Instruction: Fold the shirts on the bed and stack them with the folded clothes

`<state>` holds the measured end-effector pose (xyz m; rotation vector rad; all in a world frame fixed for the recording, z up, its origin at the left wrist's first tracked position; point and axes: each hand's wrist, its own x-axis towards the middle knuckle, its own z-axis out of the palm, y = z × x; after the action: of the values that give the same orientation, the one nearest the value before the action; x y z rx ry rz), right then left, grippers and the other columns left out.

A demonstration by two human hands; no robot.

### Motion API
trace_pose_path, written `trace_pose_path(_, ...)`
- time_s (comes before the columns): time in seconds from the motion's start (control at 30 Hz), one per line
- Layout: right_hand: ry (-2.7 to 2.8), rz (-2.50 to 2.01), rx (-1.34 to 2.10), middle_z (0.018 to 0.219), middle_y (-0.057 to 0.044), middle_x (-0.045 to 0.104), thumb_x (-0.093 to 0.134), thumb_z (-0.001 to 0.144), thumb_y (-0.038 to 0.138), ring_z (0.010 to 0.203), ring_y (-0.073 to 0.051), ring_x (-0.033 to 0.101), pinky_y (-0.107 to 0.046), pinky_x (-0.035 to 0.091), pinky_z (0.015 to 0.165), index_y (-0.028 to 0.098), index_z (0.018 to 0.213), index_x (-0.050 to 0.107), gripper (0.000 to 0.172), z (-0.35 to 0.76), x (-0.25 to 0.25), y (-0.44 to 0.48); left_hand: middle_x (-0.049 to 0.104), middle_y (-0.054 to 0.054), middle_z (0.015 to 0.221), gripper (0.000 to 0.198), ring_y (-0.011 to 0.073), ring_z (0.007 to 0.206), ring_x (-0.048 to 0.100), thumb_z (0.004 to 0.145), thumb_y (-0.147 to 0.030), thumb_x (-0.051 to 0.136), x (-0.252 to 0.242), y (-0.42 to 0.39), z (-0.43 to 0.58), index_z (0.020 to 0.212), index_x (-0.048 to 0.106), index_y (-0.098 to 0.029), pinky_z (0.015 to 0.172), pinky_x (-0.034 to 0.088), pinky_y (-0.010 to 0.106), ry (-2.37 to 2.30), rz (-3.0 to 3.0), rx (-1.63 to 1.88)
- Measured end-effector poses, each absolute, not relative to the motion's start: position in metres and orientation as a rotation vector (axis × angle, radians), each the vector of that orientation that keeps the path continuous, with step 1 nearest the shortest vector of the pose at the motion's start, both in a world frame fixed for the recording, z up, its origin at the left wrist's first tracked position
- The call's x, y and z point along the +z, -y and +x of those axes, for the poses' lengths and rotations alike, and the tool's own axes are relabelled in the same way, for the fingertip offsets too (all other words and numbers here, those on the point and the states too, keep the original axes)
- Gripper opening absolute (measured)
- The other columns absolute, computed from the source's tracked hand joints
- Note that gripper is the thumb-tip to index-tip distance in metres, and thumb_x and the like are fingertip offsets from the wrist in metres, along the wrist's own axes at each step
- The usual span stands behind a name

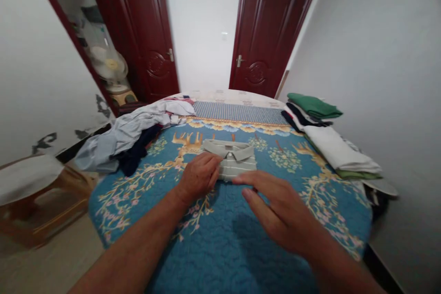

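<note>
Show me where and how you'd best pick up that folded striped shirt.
I'd probably pinch the folded shirt by its near edge, coming in low from the near side: it lies flat, its collar at the far end, and that fairly straight edge is the closest part.

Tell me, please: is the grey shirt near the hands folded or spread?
Folded: the shirt lies as a compact rectangle, with its collar at the far edge.

Your left hand [201, 172] has its fingers [213, 174] curled inward. Your right hand [284, 209] is more open: its index finger [258, 179] points inward, its thumb [257, 206] apart below. Both forearms [138, 243] are bare.
</note>
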<state>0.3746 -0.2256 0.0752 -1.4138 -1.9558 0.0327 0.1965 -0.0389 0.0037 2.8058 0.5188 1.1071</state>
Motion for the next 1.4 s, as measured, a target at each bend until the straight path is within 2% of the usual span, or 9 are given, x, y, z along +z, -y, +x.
trace_pose_path(0.1, 2.034, -1.605, 0.013, 0.148, -0.016, 0.065, 0.050, 0.107, 0.027, 0.140, -0.028, 0.059, -0.051, 0.047, 0.122, 0.016, 0.149, 0.061, 0.044, 0.391, 0.042, 0.187, 0.074, 0.013, 0.133, 0.036, 0.0261, 0.123, 0.069, 0.106, -0.026, 0.050, -0.011, 0.039, 0.204, 0.136, 0.068, -0.021, 0.109, 0.056, 0.044, -0.484, 2.892, 0.946)
trace_pose_path(0.23, 2.091, -1.759, -0.006, 0.173, -0.021, 0.036, 0.056, 0.101, 0.026, 0.160, -0.032, 0.036, -0.053, 0.034, 0.131, 0.008, 0.167, 0.038, 0.071, 0.394, -0.013, 0.156, 0.056, 0.019, 0.161, 0.064, 0.0358, 0.148, 0.054, 0.106, -0.046, 0.054, -0.037, 0.040, 0.203, 0.160, 0.049, -0.014, 0.122, 0.045, 0.057, -0.578, 3.030, 0.826)
trace_pose_path(0.33, 2.110, -1.781, -0.035, 0.180, -0.018, 0.019, 0.055, 0.098, 0.024, 0.166, -0.031, 0.021, -0.054, 0.023, 0.135, 0.007, 0.172, 0.024, 0.082, 0.389, -0.031, 0.157, 0.048, 0.020, 0.168, 0.079, 0.0378, 0.155, 0.045, 0.104, -0.059, 0.053, -0.047, 0.039, 0.199, 0.167, 0.039, -0.013, 0.126, 0.039, 0.059, -0.610, 3.105, 0.746)
trace_pose_path(0.43, 2.123, -1.792, -0.034, 0.181, -0.016, 0.015, 0.055, 0.098, 0.027, 0.167, -0.030, 0.018, -0.052, 0.020, 0.136, 0.007, 0.173, 0.021, 0.085, 0.387, -0.031, 0.160, 0.047, 0.020, 0.169, 0.078, 0.0367, 0.156, 0.044, 0.106, -0.059, 0.049, -0.048, 0.036, 0.198, 0.167, 0.038, -0.013, 0.127, 0.037, 0.058, -0.576, 3.139, 0.742)
trace_pose_path(0.63, 2.104, -1.790, -0.088, 0.181, -0.013, 0.018, 0.055, 0.099, 0.025, 0.166, -0.030, 0.021, -0.053, 0.022, 0.135, 0.012, 0.173, 0.026, 0.081, 0.387, -0.031, 0.160, 0.040, 0.018, 0.173, 0.075, 0.0367, 0.161, 0.035, 0.106, -0.060, 0.047, -0.043, 0.048, 0.194, 0.168, 0.038, -0.018, 0.129, 0.032, 0.060, -0.759, 3.102, 0.635)
trace_pose_path(0.8, 2.076, -1.792, -0.129, 0.180, -0.012, 0.023, 0.054, 0.101, 0.023, 0.164, -0.032, 0.027, -0.056, 0.027, 0.133, 0.019, 0.171, 0.035, 0.072, 0.387, -0.036, 0.159, 0.026, 0.020, 0.178, 0.086, 0.0450, 0.164, 0.024, 0.100, -0.069, 0.054, -0.042, 0.066, 0.187, 0.172, 0.032, -0.027, 0.126, 0.029, 0.069, -1.081, 2.988, 0.449)
trace_pose_path(1.03, 2.084, -1.838, -0.071, 0.178, -0.012, 0.027, 0.054, 0.103, 0.034, 0.164, -0.031, 0.028, -0.058, 0.025, 0.133, 0.023, 0.171, 0.035, 0.072, 0.396, -0.035, 0.168, 0.019, 0.028, 0.178, 0.096, 0.0453, 0.165, 0.018, 0.100, -0.072, 0.048, -0.045, 0.071, 0.172, 0.172, 0.026, -0.013, 0.128, 0.028, 0.062, -1.198, 2.879, 0.347)
trace_pose_path(1.23, 1.955, -1.900, -0.095, 0.170, -0.021, 0.042, 0.057, 0.099, 0.045, 0.159, -0.040, 0.037, -0.063, 0.032, 0.127, 0.011, 0.164, 0.046, 0.074, 0.416, -0.052, 0.175, 0.024, 0.030, 0.176, 0.096, 0.0418, 0.165, 0.021, 0.101, -0.070, 0.047, -0.044, 0.076, 0.162, 0.171, 0.024, -0.009, 0.130, 0.028, 0.060, -1.232, 2.798, 0.359)
trace_pose_path(1.4, 1.865, -1.896, -0.170, 0.152, -0.022, 0.062, 0.051, 0.102, 0.047, 0.144, -0.040, 0.056, -0.058, 0.044, 0.120, 0.014, 0.146, 0.066, 0.057, 0.433, -0.046, 0.168, 0.039, 0.027, 0.171, 0.085, 0.0408, 0.161, 0.034, 0.100, -0.065, 0.052, -0.039, 0.074, 0.161, 0.163, 0.041, -0.010, 0.129, 0.033, 0.058, -1.252, 2.717, 0.465)
